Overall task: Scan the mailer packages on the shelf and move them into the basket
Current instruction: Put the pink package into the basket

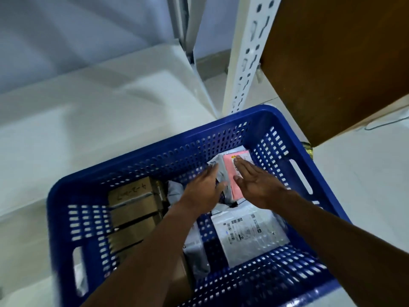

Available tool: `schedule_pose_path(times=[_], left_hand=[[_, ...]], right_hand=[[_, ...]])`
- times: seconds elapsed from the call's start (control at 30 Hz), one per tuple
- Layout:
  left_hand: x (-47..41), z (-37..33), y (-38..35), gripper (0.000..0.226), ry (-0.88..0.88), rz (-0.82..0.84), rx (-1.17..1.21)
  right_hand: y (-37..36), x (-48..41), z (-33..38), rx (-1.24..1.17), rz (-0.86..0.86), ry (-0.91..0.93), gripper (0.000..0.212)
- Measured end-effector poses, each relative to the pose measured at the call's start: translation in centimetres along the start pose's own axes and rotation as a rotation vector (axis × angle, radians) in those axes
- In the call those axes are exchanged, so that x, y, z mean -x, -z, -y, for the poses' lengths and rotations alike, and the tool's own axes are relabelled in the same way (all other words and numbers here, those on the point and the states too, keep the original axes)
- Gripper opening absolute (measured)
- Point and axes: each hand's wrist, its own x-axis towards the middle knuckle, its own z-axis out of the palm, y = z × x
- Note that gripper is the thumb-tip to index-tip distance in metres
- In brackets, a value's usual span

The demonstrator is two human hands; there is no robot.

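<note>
Mailer package (229, 173) sits mid-frame in the basket (221, 134). It looks light and floppy, so grab an edge. Left hand (201, 189) grips it, right hand (256, 185) presses flat on top.

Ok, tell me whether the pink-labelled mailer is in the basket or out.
In: the pink-labelled mailer lies inside the basket, below its rim, right hand flat on it.

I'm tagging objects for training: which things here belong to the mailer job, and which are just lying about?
Job: blue basket; grey mailer with pink label, gripped by left hand, right hand flat on it; white mailer; shelf upright.
Lying about: cardboard boxes in basket; floor cable.
</note>
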Motion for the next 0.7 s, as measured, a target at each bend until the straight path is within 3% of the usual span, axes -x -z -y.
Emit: schedule_pose_path(times=[0.07, 0.17, 0.23, 0.5, 0.7], left_hand=[[1.4, -1.0, 1.6, 0.063, 0.066, -0.003, 0.139], [3.6, -2.3, 5.0, 0.053, 0.221, 0.03, 0.555], [6.0, -3.3, 7.7, 0.045, 0.243, -0.048, 0.692], [14.3, -7.7, 18.1, 0.046, 0.152, -0.167, 0.533], [21.6, -14.4, 27.7, 0.023, -0.005, -0.177, 0.559]], right_hand=[[1.6, 0.8, 2.0, -0.085, -0.071, -0.053, 0.062], [4.0, 2.8, 4.7, -0.274, -0.206, -0.171, 0.052], [5.6, 4.3, 6.1, -0.341, -0.238, -0.16, 0.046], [15.4, 12.6, 12.9, -0.388, -0.231, -0.053, 0.046], [24.2, 17.4, 16.7, -0.408, -0.365, -0.005, 0.052]])
